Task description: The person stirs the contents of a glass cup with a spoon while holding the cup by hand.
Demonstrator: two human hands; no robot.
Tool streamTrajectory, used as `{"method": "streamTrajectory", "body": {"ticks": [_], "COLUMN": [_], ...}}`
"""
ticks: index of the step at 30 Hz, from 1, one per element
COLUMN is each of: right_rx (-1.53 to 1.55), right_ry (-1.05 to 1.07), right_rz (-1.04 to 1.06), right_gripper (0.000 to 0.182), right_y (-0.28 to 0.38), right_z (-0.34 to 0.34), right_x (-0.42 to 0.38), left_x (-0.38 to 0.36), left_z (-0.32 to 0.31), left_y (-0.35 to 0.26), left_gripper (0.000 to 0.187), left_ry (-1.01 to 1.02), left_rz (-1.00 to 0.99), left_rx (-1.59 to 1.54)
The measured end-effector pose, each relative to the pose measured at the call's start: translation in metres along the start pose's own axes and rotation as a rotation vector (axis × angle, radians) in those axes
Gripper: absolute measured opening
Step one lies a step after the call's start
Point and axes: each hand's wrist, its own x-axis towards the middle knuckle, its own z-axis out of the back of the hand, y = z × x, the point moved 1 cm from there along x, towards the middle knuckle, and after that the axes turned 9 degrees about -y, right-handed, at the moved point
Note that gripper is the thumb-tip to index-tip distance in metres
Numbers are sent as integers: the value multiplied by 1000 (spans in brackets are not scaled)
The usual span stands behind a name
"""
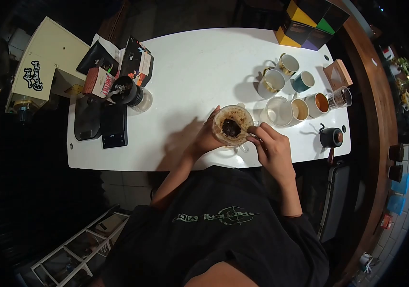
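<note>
A clear glass dripper (233, 125) with dark wet coffee grounds in it sits near the front of the white table (199, 71). My left hand (207, 137) cups its left side. My right hand (270, 146) is at its right rim, fingers pinched on a thin spoon or stirrer whose tip reaches into the grounds. The part of the tool inside my fingers is hidden.
Several cups stand to the right: a clear empty glass (278, 111), mugs (274, 81) and a small black kettle (331, 137). A black scale (113, 126), a grinder (128, 92), coffee bags (136, 61) and a cream machine (41, 67) fill the left side. Coloured boxes (309, 21) sit at the back.
</note>
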Motion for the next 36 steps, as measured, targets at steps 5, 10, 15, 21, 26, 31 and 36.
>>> {"method": "streamTrajectory", "body": {"ticks": [5,10,15,21,26,31,36], "right_rx": [9,33,98,124,161,113,140], "right_ry": [44,-14,-17,-76,-133,-77,-140], "right_rz": [-1,-15,-89,-50,-37,-2,-60], "right_gripper": [17,14,8,6,5,6,5], "right_y": [-5,-5,-11,4,4,-2,-1], "right_z": [3,13,1,8,5,-6,-2], "right_x": [-2,6,8,2,-1,-2,-2], "left_x": [-1,-1,-1,-3,-4,-2,-6], "left_z": [-1,0,1,-1,-4,-2,-5], "left_y": [0,-2,3,-4,-4,-2,4], "left_gripper": [70,75,80,90,90,88,83], "left_ry": [-18,2,50,4,-12,27,-21], "left_rz": [-71,93,96,168,205,139,128], "left_rx": [78,-114,50,-102,-212,-33,-112]}}
